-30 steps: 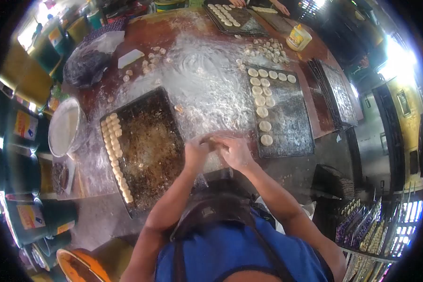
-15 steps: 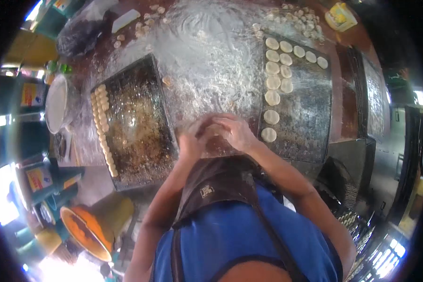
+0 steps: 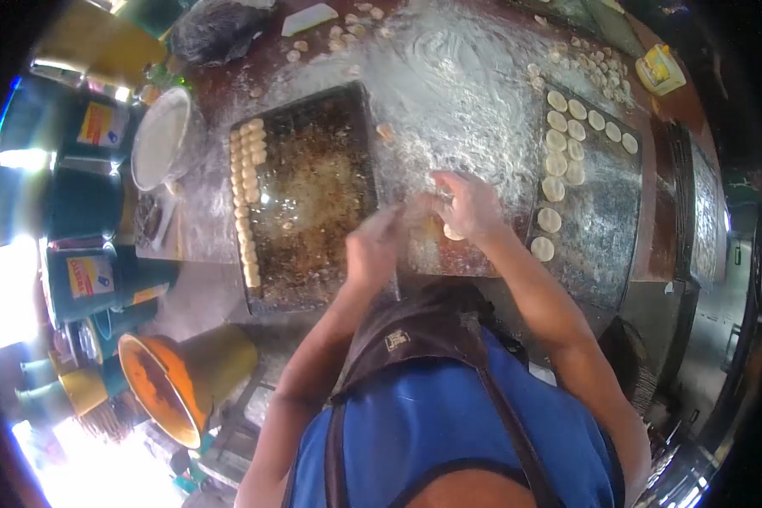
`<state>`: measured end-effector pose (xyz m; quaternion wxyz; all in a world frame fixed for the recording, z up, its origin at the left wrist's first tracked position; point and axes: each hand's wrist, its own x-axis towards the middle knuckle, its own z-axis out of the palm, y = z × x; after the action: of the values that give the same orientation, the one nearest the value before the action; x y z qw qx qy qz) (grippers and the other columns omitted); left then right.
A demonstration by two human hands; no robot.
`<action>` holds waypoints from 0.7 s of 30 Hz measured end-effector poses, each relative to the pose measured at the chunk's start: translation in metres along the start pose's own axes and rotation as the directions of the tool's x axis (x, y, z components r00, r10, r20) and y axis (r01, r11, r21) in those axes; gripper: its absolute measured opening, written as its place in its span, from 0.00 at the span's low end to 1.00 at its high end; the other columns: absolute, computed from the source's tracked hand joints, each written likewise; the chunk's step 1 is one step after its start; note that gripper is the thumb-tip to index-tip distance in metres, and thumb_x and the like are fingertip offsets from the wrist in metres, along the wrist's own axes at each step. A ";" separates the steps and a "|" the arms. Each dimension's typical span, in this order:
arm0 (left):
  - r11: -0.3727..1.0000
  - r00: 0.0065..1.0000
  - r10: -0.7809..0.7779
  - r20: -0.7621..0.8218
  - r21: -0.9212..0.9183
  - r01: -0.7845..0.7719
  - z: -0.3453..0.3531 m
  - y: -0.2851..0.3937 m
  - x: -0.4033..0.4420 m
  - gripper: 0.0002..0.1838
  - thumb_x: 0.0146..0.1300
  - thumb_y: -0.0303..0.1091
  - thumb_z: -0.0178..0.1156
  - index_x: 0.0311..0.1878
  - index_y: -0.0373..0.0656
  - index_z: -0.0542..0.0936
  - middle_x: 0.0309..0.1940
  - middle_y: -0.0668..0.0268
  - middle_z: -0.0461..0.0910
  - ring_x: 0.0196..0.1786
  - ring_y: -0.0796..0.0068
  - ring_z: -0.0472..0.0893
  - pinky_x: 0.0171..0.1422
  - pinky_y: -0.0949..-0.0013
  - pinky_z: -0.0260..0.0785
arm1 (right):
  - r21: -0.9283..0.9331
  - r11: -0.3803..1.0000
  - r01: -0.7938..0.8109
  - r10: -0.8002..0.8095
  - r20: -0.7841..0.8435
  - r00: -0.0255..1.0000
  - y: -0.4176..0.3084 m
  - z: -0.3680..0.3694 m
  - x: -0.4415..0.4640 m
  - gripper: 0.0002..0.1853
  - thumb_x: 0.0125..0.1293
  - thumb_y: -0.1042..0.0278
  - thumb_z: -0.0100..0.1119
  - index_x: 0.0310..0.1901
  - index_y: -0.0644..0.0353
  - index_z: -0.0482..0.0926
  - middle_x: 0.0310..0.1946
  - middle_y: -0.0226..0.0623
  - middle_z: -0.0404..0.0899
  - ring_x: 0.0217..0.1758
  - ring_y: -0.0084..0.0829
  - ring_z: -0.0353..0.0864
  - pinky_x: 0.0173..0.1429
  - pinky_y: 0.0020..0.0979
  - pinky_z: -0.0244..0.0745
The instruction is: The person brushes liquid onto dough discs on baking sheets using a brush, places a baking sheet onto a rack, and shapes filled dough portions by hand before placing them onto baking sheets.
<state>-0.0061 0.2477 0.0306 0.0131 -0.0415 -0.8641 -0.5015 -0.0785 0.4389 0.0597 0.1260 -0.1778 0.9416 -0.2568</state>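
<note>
Both hands are over the near edge of the floured table, between two dark baking trays. My left hand point(image 3: 372, 252) is beside the right edge of the left tray point(image 3: 322, 212); its fingers are smeared by motion. My right hand point(image 3: 474, 207) reaches inward from the right, its fingers partly bent and apart, with some blur at the tips. Just under it a pale piece of dough point(image 3: 454, 232) shows, partly covered by the hand. Small dough balls point(image 3: 244, 190) line the left side of the left tray. Flat dough rounds point(image 3: 554, 163) lie in rows on the right tray point(image 3: 597, 220).
White flour point(image 3: 466, 102) covers the table's middle. Loose dough bits point(image 3: 597, 68) lie at the far right by a yellow tub point(image 3: 660, 69). A white scraper point(image 3: 310, 19) and black plastic bag point(image 3: 216, 32) sit far left, a round bowl point(image 3: 162, 140) nearer. A tipped yellow bucket point(image 3: 220, 364) is low left.
The view has shifted, so the trays and table appear further right. My hands have moved apart, and a piece of dough now shows beneath my right hand.
</note>
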 end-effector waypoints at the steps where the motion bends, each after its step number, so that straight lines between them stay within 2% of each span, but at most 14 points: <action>1: 0.997 0.993 -0.062 -0.100 0.035 0.066 -0.018 -0.006 0.004 0.15 0.67 0.30 0.59 0.56 0.41 0.81 0.55 0.58 0.81 0.52 0.64 0.84 0.57 0.62 0.79 | -0.116 0.993 0.016 -0.049 -0.285 0.957 -0.001 0.019 0.003 0.27 0.66 0.44 0.56 0.58 0.55 0.78 0.54 0.51 0.78 0.64 0.47 0.73 0.66 0.46 0.66; 2: 0.990 0.988 -0.082 -0.133 0.103 0.096 -0.035 -0.018 0.007 0.14 0.67 0.32 0.59 0.54 0.43 0.82 0.55 0.58 0.81 0.54 0.64 0.82 0.58 0.61 0.78 | -0.440 0.897 -0.040 -0.185 -0.456 0.871 0.011 0.065 0.007 0.35 0.69 0.34 0.47 0.62 0.58 0.73 0.60 0.53 0.73 0.68 0.50 0.66 0.70 0.50 0.60; 3: 0.979 0.983 -0.096 -0.159 0.163 0.123 -0.052 -0.031 0.013 0.13 0.68 0.33 0.59 0.53 0.44 0.83 0.55 0.58 0.82 0.56 0.63 0.81 0.59 0.60 0.77 | -0.461 0.884 -0.075 -0.174 -0.473 0.864 0.003 0.065 0.002 0.35 0.69 0.34 0.47 0.62 0.58 0.73 0.60 0.53 0.73 0.68 0.50 0.66 0.70 0.50 0.60; 5: 0.954 0.946 -0.057 -0.319 0.261 0.146 -0.093 -0.038 0.018 0.11 0.64 0.31 0.61 0.47 0.40 0.85 0.53 0.56 0.83 0.57 0.61 0.80 0.62 0.62 0.70 | -0.177 0.951 -0.253 0.199 -0.276 0.940 -0.006 0.052 -0.005 0.34 0.68 0.34 0.47 0.57 0.60 0.74 0.73 0.52 0.51 0.67 0.55 0.67 0.74 0.51 0.61; 6: 0.981 0.929 -0.085 -0.361 0.136 0.142 -0.112 -0.025 0.018 0.13 0.65 0.32 0.61 0.50 0.41 0.84 0.55 0.54 0.81 0.60 0.58 0.78 0.65 0.60 0.69 | -0.200 0.931 -0.306 0.235 -0.312 0.921 -0.005 0.039 -0.012 0.34 0.68 0.34 0.47 0.57 0.60 0.74 0.73 0.52 0.51 0.67 0.55 0.67 0.74 0.51 0.61; 7: 0.877 0.843 0.186 -0.505 0.472 0.089 -0.126 -0.084 0.021 0.18 0.66 0.33 0.60 0.57 0.41 0.80 0.59 0.52 0.77 0.63 0.55 0.75 0.66 0.58 0.68 | -0.090 0.905 -0.415 0.415 -0.027 0.910 -0.004 0.024 -0.022 0.30 0.65 0.39 0.55 0.54 0.59 0.75 0.70 0.52 0.57 0.65 0.53 0.70 0.70 0.50 0.65; 9: 0.826 0.825 0.308 -0.475 0.564 0.017 -0.160 -0.132 0.030 0.23 0.67 0.35 0.59 0.64 0.43 0.74 0.64 0.51 0.72 0.67 0.57 0.72 0.64 0.55 0.72 | 0.003 0.818 -0.576 0.558 0.243 0.793 0.006 0.012 -0.046 0.26 0.62 0.44 0.64 0.50 0.58 0.76 0.66 0.52 0.64 0.63 0.51 0.72 0.67 0.50 0.69; 11: 0.771 0.908 0.207 -0.365 0.631 0.078 -0.189 -0.154 0.041 0.19 0.67 0.38 0.59 0.60 0.51 0.78 0.52 0.57 0.81 0.55 0.59 0.80 0.55 0.55 0.75 | 0.094 0.975 -0.199 0.205 -0.060 0.977 0.023 0.029 -0.069 0.21 0.53 0.53 0.72 0.43 0.58 0.79 0.40 0.42 0.82 0.46 0.42 0.81 0.51 0.43 0.75; 12: 0.815 0.956 0.142 -0.258 0.578 0.036 -0.205 -0.182 0.047 0.16 0.68 0.41 0.58 0.58 0.54 0.80 0.45 0.60 0.84 0.47 0.60 0.83 0.51 0.54 0.76 | 0.229 0.945 -0.235 0.246 -0.018 0.969 0.030 0.029 -0.076 0.22 0.50 0.58 0.74 0.44 0.57 0.79 0.37 0.43 0.82 0.44 0.41 0.82 0.51 0.41 0.76; 13: 0.822 0.958 0.142 -0.250 0.569 0.026 -0.202 -0.175 0.053 0.16 0.68 0.41 0.58 0.58 0.54 0.80 0.45 0.60 0.84 0.47 0.60 0.83 0.51 0.54 0.76 | 0.223 0.943 -0.249 0.260 -0.022 0.965 0.032 0.015 -0.083 0.22 0.50 0.58 0.74 0.44 0.57 0.79 0.37 0.43 0.82 0.44 0.41 0.82 0.51 0.41 0.76; 15: 0.790 0.913 -0.088 -0.398 0.530 0.308 -0.211 -0.151 0.067 0.17 0.69 0.46 0.58 0.57 0.52 0.80 0.47 0.59 0.84 0.48 0.62 0.83 0.50 0.53 0.76 | 0.360 0.847 -0.390 0.444 -0.078 0.893 0.047 -0.028 -0.100 0.21 0.54 0.59 0.71 0.47 0.58 0.78 0.48 0.42 0.82 0.49 0.40 0.82 0.54 0.39 0.75; 17: 0.837 0.890 0.000 -0.455 0.487 0.249 -0.198 -0.112 0.078 0.19 0.69 0.48 0.58 0.58 0.51 0.80 0.50 0.59 0.83 0.48 0.60 0.83 0.51 0.52 0.76 | 0.344 0.841 -0.418 0.540 -0.475 0.695 0.080 -0.062 -0.112 0.19 0.58 0.60 0.69 0.48 0.59 0.79 0.46 0.47 0.83 0.51 0.44 0.82 0.56 0.42 0.75; 19: 0.870 0.856 0.075 -0.511 0.453 0.195 -0.168 -0.069 0.084 0.21 0.69 0.50 0.58 0.58 0.51 0.80 0.53 0.59 0.82 0.49 0.59 0.83 0.53 0.52 0.76 | 0.261 0.860 -0.438 0.485 -0.682 0.548 0.120 -0.082 -0.122 0.16 0.62 0.60 0.65 0.48 0.59 0.79 0.48 0.49 0.82 0.52 0.47 0.82 0.58 0.43 0.76; 21: 0.932 0.868 -0.285 -0.406 0.094 0.350 -0.130 -0.024 0.098 0.22 0.69 0.50 0.57 0.61 0.51 0.78 0.58 0.59 0.79 0.55 0.57 0.81 0.58 0.50 0.76 | 0.214 0.832 -0.512 0.537 -0.545 0.644 0.144 -0.074 -0.118 0.16 0.63 0.59 0.64 0.47 0.60 0.79 0.51 0.50 0.80 0.55 0.48 0.80 0.62 0.45 0.73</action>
<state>-0.1083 0.1291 0.0809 0.1032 0.2021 -0.8777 -0.4221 -0.0346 0.6342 0.0629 -0.0970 0.1927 0.9384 -0.2698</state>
